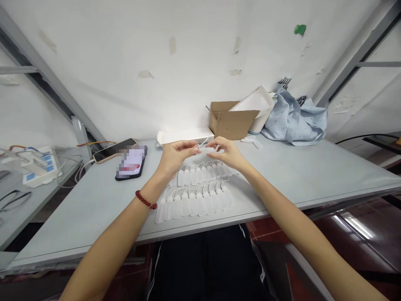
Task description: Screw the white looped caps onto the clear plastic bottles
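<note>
Well, I've 2 phones by the surface's left edge; L hand pinching a thin strap, R hand narrow on a pale tag, both above centre. Prob. strap work; next calls for steady fingertips. 2 overlapping tag rows toward front edge, can't count exactly; 1 carton rear edge, 1 bag rear-right corner.

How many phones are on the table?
2. The dark-screened phone lies left of the left hand, towards the wall; the lit phone lies beside it, closer to that hand.
</note>
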The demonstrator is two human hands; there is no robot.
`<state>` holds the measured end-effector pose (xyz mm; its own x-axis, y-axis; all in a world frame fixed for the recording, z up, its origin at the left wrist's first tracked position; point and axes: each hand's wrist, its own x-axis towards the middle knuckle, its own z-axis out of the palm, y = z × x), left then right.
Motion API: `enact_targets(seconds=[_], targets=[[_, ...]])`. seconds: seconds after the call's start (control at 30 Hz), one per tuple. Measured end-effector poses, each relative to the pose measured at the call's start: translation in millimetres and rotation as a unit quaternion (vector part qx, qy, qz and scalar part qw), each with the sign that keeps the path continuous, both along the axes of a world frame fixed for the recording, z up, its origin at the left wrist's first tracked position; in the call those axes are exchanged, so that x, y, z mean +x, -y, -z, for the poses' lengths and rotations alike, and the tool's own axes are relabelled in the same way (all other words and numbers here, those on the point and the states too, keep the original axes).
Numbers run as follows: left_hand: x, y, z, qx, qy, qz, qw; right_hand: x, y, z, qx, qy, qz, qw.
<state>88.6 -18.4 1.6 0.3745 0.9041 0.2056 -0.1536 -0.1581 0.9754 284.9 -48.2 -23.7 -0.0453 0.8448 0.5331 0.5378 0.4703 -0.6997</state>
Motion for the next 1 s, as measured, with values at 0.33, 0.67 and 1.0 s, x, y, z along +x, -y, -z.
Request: enact_targets(seconds=[0.33,0.67,1.0], targets=[[0.3,-3.2,9.5,-0.032,0.034,0.105,0.993,-10.0,8.8,-6.9,-0.05,-0.108,-0.098,0.988],[3.8,-2.4,7.6,-0.068,0.086,0.077,0.991,-14.8,7.8,-3.6,-0.039,-0.074,-0.083,0.993],[6.4,-3.6,8.4,-0.071,0.088,0.036,0.993,-14.6,5.8,3.8,-0.051,-0.079,-0.078,0.992]])
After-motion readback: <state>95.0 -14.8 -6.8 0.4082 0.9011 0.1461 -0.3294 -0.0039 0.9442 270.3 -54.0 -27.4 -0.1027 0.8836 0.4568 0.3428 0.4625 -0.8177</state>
